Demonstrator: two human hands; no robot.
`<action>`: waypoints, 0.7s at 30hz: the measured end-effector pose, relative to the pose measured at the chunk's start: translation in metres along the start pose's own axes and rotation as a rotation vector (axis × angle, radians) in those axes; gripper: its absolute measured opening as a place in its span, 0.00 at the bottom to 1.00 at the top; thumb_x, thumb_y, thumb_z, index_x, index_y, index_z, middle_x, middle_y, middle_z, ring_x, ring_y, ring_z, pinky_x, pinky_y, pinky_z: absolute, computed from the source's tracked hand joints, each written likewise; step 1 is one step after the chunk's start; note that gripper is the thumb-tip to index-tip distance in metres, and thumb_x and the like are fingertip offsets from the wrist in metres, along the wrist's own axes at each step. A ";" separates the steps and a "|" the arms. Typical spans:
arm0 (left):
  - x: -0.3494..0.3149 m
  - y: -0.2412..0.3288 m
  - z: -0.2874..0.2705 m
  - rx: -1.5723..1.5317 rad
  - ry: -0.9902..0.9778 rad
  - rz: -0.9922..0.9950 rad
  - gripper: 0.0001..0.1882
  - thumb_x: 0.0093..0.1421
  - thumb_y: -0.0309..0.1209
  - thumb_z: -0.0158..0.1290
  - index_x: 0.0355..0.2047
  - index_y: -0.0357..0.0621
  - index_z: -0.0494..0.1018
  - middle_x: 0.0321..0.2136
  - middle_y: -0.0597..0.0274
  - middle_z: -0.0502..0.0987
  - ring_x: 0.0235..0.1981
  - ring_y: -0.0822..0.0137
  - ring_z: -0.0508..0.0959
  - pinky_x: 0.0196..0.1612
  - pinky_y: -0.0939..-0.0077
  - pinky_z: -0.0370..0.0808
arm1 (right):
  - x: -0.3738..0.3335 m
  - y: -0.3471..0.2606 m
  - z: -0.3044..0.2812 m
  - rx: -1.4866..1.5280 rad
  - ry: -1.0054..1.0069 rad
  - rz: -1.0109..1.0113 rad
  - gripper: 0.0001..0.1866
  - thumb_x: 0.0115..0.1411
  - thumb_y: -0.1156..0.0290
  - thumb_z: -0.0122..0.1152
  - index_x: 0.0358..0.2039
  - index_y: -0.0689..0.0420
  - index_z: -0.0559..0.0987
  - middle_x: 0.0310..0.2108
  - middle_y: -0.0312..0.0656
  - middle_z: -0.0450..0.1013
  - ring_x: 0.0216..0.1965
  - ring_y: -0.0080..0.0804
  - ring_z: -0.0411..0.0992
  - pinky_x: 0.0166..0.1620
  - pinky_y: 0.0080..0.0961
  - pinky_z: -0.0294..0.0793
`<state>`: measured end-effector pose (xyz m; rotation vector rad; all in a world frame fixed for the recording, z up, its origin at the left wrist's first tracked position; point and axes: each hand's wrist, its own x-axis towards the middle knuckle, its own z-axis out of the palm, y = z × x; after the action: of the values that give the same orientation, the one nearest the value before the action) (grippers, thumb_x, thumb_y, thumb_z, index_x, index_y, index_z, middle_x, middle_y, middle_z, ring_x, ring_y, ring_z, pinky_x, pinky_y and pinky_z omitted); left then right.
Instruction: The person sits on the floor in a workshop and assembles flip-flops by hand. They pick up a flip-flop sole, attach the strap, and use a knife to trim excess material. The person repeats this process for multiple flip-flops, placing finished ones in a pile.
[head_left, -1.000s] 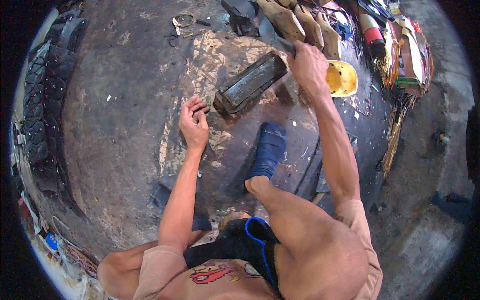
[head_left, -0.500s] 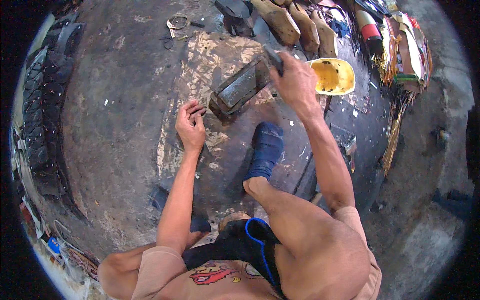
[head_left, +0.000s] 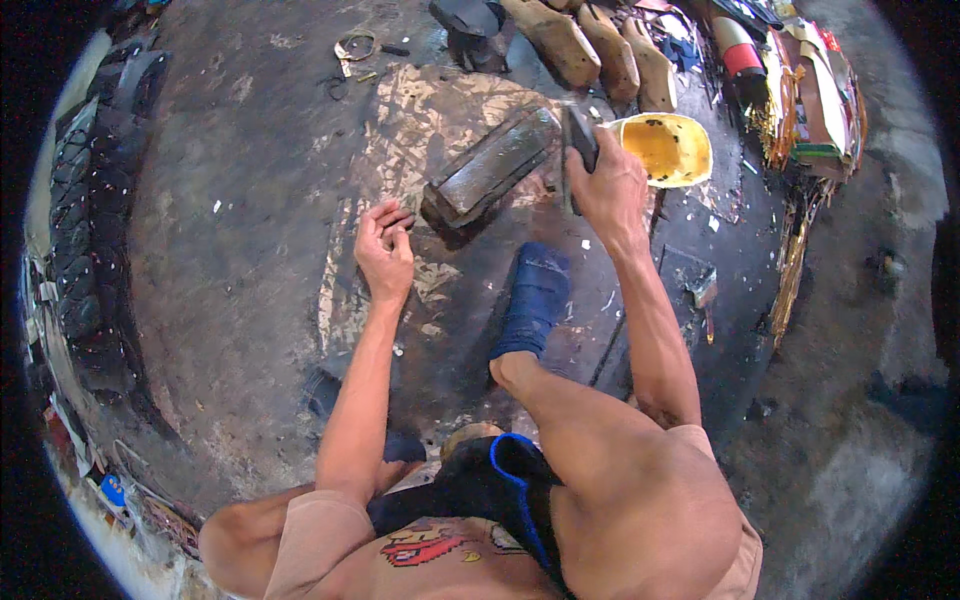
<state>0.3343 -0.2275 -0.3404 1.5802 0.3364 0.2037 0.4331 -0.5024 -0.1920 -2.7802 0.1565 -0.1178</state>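
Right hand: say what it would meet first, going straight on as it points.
The right hand would probably meet the near end of the leftmost wooden shoe form; its height is unclear, so it might pass over.

Head view: wide fisheye, left of a pair, head-worn, upright. We looked steeply down, shirt (head_left: pixel 430 572) and raised knee (head_left: pixel 685 490) nearest the lens, left hand (head_left: pixel 386 252) and right hand (head_left: pixel 612 190) farther out, floor (head_left: pixel 250 180) beyond; we noted bowing toward the borders.
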 end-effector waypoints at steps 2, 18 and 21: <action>0.000 0.002 0.006 -0.033 -0.001 0.029 0.18 0.64 0.13 0.47 0.54 0.27 0.70 0.48 0.49 0.79 0.47 0.61 0.84 0.52 0.69 0.83 | 0.006 0.010 0.007 0.026 0.071 -0.040 0.21 0.60 0.60 0.68 0.50 0.58 0.83 0.38 0.58 0.82 0.41 0.57 0.82 0.48 0.49 0.79; 0.002 -0.003 -0.057 -0.110 0.366 0.003 0.15 0.75 0.25 0.48 0.58 0.31 0.67 0.48 0.50 0.77 0.45 0.62 0.81 0.50 0.65 0.85 | -0.087 -0.100 0.044 -0.123 -0.284 -0.527 0.16 0.56 0.60 0.71 0.45 0.49 0.86 0.36 0.37 0.79 0.44 0.37 0.77 0.46 0.38 0.81; 0.001 -0.005 -0.060 0.053 0.327 0.005 0.15 0.75 0.25 0.47 0.58 0.32 0.68 0.50 0.49 0.77 0.47 0.62 0.82 0.52 0.66 0.82 | -0.094 -0.089 0.030 -0.020 -0.181 -0.406 0.15 0.57 0.62 0.71 0.45 0.49 0.86 0.35 0.36 0.79 0.42 0.36 0.78 0.44 0.36 0.81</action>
<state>0.3150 -0.1703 -0.3428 1.5999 0.5951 0.4626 0.3519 -0.3974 -0.1941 -2.7855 -0.4546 0.0365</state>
